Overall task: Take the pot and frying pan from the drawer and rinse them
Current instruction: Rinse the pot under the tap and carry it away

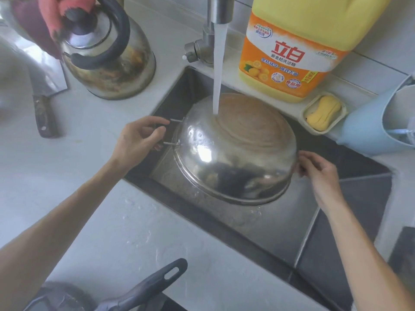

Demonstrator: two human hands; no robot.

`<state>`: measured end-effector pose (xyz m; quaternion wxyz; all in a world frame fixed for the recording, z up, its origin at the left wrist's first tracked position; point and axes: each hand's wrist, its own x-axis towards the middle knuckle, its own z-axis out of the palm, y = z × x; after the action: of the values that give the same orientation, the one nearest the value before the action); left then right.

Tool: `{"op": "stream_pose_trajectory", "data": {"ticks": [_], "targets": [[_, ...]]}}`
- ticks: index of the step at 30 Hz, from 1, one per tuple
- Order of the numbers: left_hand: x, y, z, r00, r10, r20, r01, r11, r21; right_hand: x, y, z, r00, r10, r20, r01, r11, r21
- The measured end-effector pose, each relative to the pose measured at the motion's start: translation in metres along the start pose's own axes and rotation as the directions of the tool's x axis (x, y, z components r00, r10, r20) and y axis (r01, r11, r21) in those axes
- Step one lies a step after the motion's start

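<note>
Upturned pot (233, 149) under tap stream (219, 70), apparently gripped by both hands.

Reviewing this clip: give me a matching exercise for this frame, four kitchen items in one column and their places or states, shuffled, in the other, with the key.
Column 1
1. pot
2. kettle
3. soap bar
4. frying pan

Column 2
A. in a dish on the ledge behind the sink
B. on the counter near the camera, handle pointing towards the sink
C. upside down under the running water
D. standing on the counter left of the tap

Pairs: 1-C, 2-D, 3-A, 4-B
</note>
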<state>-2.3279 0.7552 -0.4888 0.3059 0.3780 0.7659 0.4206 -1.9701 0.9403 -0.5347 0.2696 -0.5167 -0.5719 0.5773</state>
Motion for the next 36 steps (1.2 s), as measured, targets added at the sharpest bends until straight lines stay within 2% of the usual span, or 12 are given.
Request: {"op": "stream_pose_trajectory", "data": {"ticks": [4,9,13,15,20,23,26,32,36], "targets": [[-0.009,-0.029,0.015,0.991,-0.106,0.077,0.103,0.994,0.041,0.02,-0.028,-0.008,0.998,-0.058,0.0,0.058,0.994,-0.095],[-0.005,-0.049,0.027,0.985,-0.171,0.021,0.17,0.985,0.036,0.031,-0.028,-0.025,0.987,-0.127,0.098,0.139,0.982,-0.13],[0.008,-0.047,0.022,0.985,-0.141,0.103,0.123,0.978,0.167,0.027,-0.004,-0.032,0.991,-0.087,0.106,0.112,0.959,-0.259],[0.014,-0.044,0.023,0.985,-0.114,0.128,0.077,0.961,0.266,0.024,0.011,-0.032,0.996,-0.042,0.079,0.061,0.966,-0.252],[0.016,-0.05,0.029,0.984,0.108,0.142,-0.143,0.954,0.265,0.013,0.04,-0.027,1.0,0.013,0.023,-0.01,0.989,-0.151],[0.019,-0.056,0.03,0.982,0.15,0.116,-0.18,0.933,0.313,0.011,0.045,-0.02,0.999,-0.028,-0.046,0.022,0.989,-0.143],[0.022,-0.057,0.034,0.976,0.184,0.117,-0.209,0.941,0.267,0.014,0.046,-0.015,0.993,-0.027,-0.118,0.012,0.992,-0.124],[0.018,-0.057,0.031,0.973,0.003,0.231,-0.007,1.0,0.017,0.017,0.055,-0.022,1.0,-0.007,0.018,0.012,0.962,-0.273],[0.014,-0.061,0.023,0.887,-0.152,0.436,0.233,0.963,-0.139,0.011,0.071,-0.02,0.993,-0.095,0.066,0.115,0.868,-0.483]]}}
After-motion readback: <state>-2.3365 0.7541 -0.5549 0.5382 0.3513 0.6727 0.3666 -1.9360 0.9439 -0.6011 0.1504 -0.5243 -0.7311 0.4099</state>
